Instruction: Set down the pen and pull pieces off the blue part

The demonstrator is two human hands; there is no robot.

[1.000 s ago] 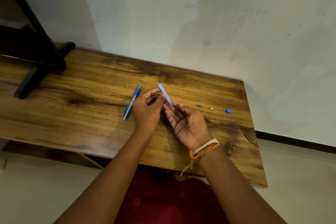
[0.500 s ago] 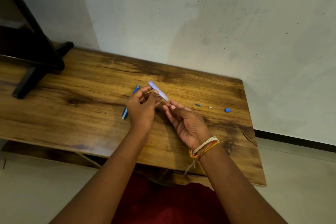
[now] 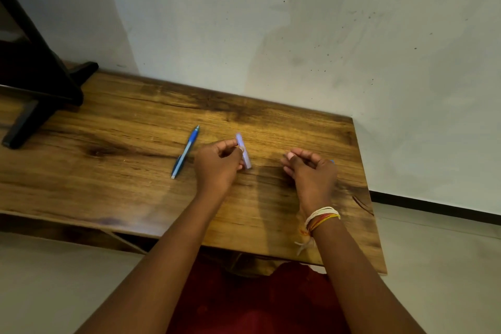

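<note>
My left hand [image 3: 217,163] pinches a pale blue translucent tube [image 3: 244,153] between thumb and fingers, just above the wooden table [image 3: 122,171]. The tube is blurred. My right hand [image 3: 311,171], with thread bands at the wrist, hovers to the right with its fingers curled down over the table; whether it pinches anything is hidden. A small blue piece [image 3: 332,161] peeks out behind its knuckles. A blue pen [image 3: 185,151] lies on the table left of my left hand.
A dark stand [image 3: 40,84] occupies the table's far left corner. A white wall [image 3: 298,35] runs along the table's back and right. The table's right edge is close to my right hand. Red cloth [image 3: 257,304] shows below the front edge.
My right hand has let go of the tube's end and moved right, turning palm down over the small pieces. The left hand keeps the tube, now more upright.
</note>
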